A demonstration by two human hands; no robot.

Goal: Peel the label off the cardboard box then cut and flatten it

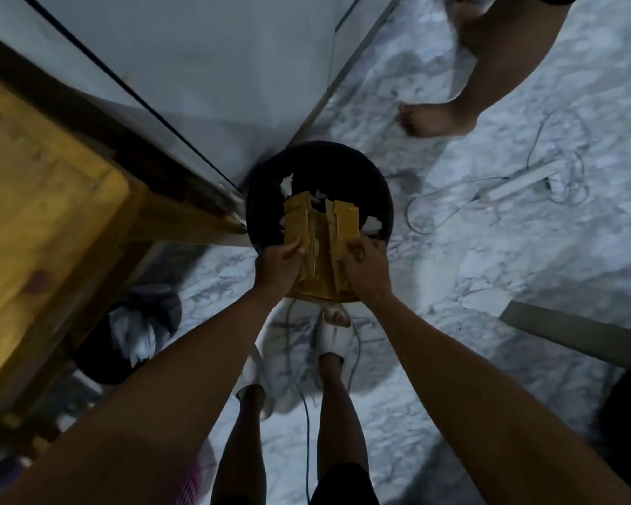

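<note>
Left hand (279, 262) and right hand (361, 262) each closed on the near edge of flattened cardboard box (319, 246) | box tipped over black bin (266, 191), likely for dropping | torn label scraps (286, 184) inside

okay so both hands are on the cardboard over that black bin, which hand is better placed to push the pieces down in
Right, probably. The right hand sits on top of the cardboard pieces, fingers curled over their upper edge, above the black bin. The left hand grips the stack's side, better for steadying.
</note>
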